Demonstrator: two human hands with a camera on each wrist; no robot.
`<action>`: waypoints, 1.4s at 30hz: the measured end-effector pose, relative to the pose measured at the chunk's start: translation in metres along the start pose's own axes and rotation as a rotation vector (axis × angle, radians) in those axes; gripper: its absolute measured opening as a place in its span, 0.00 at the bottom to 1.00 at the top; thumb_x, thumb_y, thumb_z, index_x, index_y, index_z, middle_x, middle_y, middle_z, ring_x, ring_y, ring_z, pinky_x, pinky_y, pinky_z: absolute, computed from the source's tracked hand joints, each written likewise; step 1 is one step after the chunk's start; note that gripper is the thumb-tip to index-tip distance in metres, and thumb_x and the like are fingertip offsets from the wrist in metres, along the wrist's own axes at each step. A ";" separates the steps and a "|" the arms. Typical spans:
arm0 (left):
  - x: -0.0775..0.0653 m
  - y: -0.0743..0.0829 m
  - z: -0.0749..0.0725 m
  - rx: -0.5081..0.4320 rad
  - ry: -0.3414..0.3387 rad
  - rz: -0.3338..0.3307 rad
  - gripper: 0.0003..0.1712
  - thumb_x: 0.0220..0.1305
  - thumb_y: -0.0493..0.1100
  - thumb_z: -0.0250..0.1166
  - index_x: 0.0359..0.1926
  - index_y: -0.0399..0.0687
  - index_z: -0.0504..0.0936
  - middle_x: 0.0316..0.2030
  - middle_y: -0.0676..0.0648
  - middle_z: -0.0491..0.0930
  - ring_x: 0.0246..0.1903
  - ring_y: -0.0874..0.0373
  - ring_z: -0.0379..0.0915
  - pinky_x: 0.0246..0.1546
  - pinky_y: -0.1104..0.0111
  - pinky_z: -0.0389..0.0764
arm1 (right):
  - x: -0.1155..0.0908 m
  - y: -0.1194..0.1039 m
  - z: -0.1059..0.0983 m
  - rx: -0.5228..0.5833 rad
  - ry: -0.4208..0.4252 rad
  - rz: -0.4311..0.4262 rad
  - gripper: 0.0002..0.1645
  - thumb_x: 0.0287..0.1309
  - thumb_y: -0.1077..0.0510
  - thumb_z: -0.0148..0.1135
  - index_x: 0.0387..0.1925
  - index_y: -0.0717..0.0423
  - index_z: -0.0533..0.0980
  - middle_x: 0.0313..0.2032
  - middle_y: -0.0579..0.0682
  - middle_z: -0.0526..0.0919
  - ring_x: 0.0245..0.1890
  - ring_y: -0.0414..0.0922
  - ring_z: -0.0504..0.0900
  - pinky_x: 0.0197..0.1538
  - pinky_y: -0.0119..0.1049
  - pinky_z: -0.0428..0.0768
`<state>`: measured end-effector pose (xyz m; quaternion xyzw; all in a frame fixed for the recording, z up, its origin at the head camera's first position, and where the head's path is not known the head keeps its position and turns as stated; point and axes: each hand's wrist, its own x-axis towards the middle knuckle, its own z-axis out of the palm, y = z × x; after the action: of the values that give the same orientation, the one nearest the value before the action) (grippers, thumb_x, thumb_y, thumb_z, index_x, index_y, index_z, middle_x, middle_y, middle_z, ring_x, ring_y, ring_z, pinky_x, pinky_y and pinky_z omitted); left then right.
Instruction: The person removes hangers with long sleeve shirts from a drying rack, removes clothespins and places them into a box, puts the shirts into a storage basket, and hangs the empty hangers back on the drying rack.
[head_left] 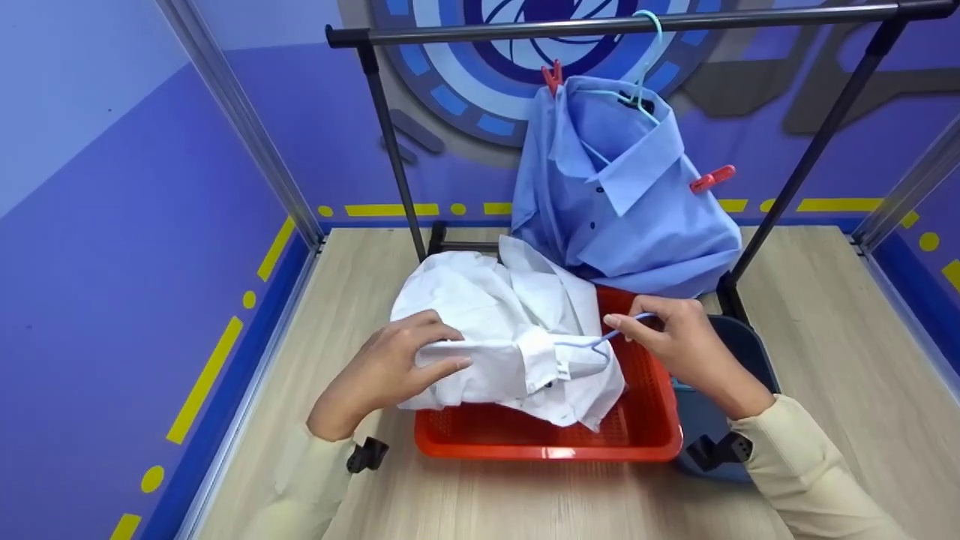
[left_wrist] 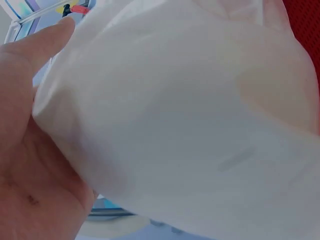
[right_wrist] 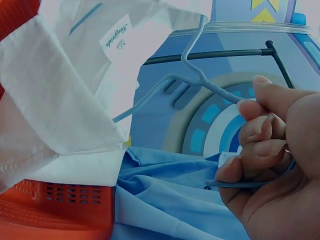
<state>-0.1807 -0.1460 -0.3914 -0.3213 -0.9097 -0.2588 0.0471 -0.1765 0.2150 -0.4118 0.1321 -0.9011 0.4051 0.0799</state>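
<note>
Fingers of the left hand (head_left: 390, 367) grip the white shirt (head_left: 510, 337) above the red basket (head_left: 645, 427); right hand (head_left: 679, 341) fingers pinch the blue hanger (head_left: 607, 337).

We are looking at a staged test booth rather than a home: purple-blue panel walls (head_left: 112, 247) with yellow dashes and dots close in around a black clothes rail (head_left: 615, 24), and a big round blue-and-white emblem (head_left: 487, 67) is painted on the wall right behind that rail. Aluminium frame posts (head_left: 240, 124) stand at the corners to either side of the rail, and the pale wood-look bench (head_left: 825, 322) under it carries a red plastic basket (head_left: 547, 442) just in front of the rail's feet.
</note>
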 end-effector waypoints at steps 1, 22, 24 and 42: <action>0.001 0.001 0.001 0.037 0.016 0.010 0.17 0.60 0.60 0.66 0.43 0.57 0.84 0.33 0.56 0.76 0.33 0.66 0.73 0.35 0.71 0.78 | 0.000 -0.001 0.001 0.000 0.004 -0.003 0.17 0.59 0.47 0.66 0.20 0.52 0.75 0.15 0.42 0.67 0.18 0.40 0.69 0.24 0.28 0.70; 0.020 0.027 0.024 0.296 0.105 0.193 0.06 0.63 0.48 0.66 0.33 0.57 0.88 0.28 0.56 0.81 0.29 0.63 0.76 0.30 0.69 0.74 | 0.000 -0.008 0.012 0.015 0.013 -0.072 0.16 0.58 0.51 0.67 0.18 0.50 0.75 0.14 0.40 0.68 0.18 0.38 0.69 0.25 0.28 0.69; 0.021 0.027 0.025 0.298 0.118 0.198 0.06 0.62 0.48 0.66 0.32 0.56 0.88 0.28 0.56 0.82 0.29 0.63 0.76 0.31 0.69 0.76 | 0.000 -0.008 0.012 0.017 0.023 -0.077 0.16 0.58 0.51 0.67 0.18 0.49 0.75 0.14 0.40 0.67 0.18 0.38 0.68 0.24 0.28 0.68; 0.022 0.026 0.010 0.241 0.263 0.247 0.04 0.61 0.45 0.68 0.33 0.53 0.88 0.28 0.54 0.83 0.28 0.62 0.76 0.33 0.73 0.80 | -0.005 0.003 0.004 0.098 0.147 -0.010 0.20 0.60 0.56 0.65 0.14 0.48 0.71 0.12 0.43 0.67 0.13 0.38 0.65 0.18 0.29 0.65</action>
<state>-0.1816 -0.1111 -0.3831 -0.3859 -0.8737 -0.1802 0.2350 -0.1724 0.2153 -0.4177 0.1104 -0.8713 0.4568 0.1413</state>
